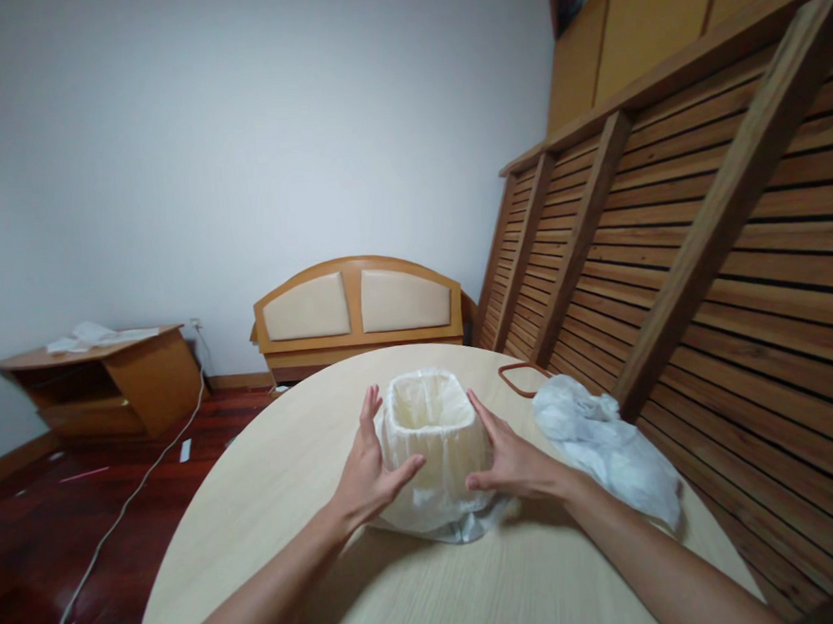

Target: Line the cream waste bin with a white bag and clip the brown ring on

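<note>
A small bin lined with a thin white plastic bag (435, 482) stands upright on the round table, its rounded-square mouth facing up. The bag is folded over the rim and hangs down outside, spreading loosely at the base. My left hand (374, 472) is at the bin's left side, fingers stretched up and thumb pointing across its front. On the right side is my right hand (508, 458), fingers extended along the wall and thumb apart from them. Both hands are open around the bin; whether the palms touch the bag I cannot tell.
On the pale round table (274, 512), a crumpled white plastic bag (603, 441) lies right of the bin, beside a brown rounded frame (525, 379). A slatted wooden panel (670, 266) leans along the right. Behind stands a headboard (355, 302); a low cabinet (151, 388) is far left.
</note>
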`<state>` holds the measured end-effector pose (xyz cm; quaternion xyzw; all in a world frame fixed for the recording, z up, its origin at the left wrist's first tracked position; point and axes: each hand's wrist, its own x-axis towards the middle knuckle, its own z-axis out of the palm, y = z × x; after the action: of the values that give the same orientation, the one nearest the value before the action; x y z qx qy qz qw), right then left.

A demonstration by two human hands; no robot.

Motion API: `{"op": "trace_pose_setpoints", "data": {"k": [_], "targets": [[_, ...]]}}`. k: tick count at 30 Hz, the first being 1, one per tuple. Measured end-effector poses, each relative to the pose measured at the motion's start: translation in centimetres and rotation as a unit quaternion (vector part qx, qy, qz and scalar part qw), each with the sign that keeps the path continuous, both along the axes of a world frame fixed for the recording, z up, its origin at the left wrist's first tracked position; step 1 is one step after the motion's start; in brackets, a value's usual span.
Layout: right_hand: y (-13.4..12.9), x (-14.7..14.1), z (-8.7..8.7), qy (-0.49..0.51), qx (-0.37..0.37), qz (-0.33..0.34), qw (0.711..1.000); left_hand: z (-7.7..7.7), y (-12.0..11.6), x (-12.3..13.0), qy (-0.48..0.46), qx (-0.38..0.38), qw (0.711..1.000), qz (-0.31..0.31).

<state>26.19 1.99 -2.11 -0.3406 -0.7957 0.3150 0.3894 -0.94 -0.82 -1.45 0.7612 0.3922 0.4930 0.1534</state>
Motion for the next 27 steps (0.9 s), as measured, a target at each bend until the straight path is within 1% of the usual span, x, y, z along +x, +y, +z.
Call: {"op": "trace_pose_setpoints", "data": {"k": [2, 5, 8, 10, 13, 16, 19, 22, 23, 24, 26, 27], "targets": [[0.5, 0.2, 1.6, 0.001, 0.026, -0.017, 1.0, 1.7, 0.6, -0.2, -0.018, 0.018, 1.0, -0.018], [1.6, -0.3, 4.3, 0.046, 0.064, -0.011, 0.997, 4.2, 1.9, -0.4, -0.014, 0.001, 0.998, -0.066], [2.9, -1.4, 6.5, 0.048, 0.043, 0.016, 0.998, 6.0, 3.2, -0.5, 0.04, -0.036, 0.991, -0.122], [3.8, -2.1, 7.4, 0.047, 0.006, 0.027, 0.999, 6.6, 3.7, -0.5, 0.062, -0.047, 0.987, -0.143], [5.0, -2.9, 7.3, 0.065, -0.081, 0.042, 0.994, 6.8, 4.2, -0.6, 0.066, -0.068, 0.983, -0.157], [5.6, -3.2, 6.3, 0.088, -0.157, 0.048, 0.983, 6.4, 4.4, -0.7, 0.057, -0.082, 0.982, -0.161], [5.5, -3.1, 5.1, 0.117, -0.199, 0.064, 0.971, 6.0, 4.5, -0.9, 0.062, -0.09, 0.98, -0.164], [5.5, -2.9, 4.6, 0.114, -0.239, 0.118, 0.957, 6.1, 4.4, -1.3, 0.074, -0.085, 0.98, -0.165], [5.7, -2.8, 4.7, 0.107, -0.237, 0.119, 0.958, 6.3, 4.4, -1.4, 0.075, -0.076, 0.981, -0.162], [6.0, -2.7, 5.0, 0.098, -0.221, 0.103, 0.965, 6.6, 4.4, -1.5, 0.07, -0.067, 0.983, -0.153], [6.9, -2.6, 5.8, 0.084, -0.147, 0.034, 0.985, 7.2, 4.7, -1.4, 0.052, -0.07, 0.99, -0.109], [7.5, -2.6, 6.4, 0.073, -0.105, 0.0, 0.992, 7.6, 4.9, -1.3, 0.042, -0.086, 0.992, -0.077]]}}
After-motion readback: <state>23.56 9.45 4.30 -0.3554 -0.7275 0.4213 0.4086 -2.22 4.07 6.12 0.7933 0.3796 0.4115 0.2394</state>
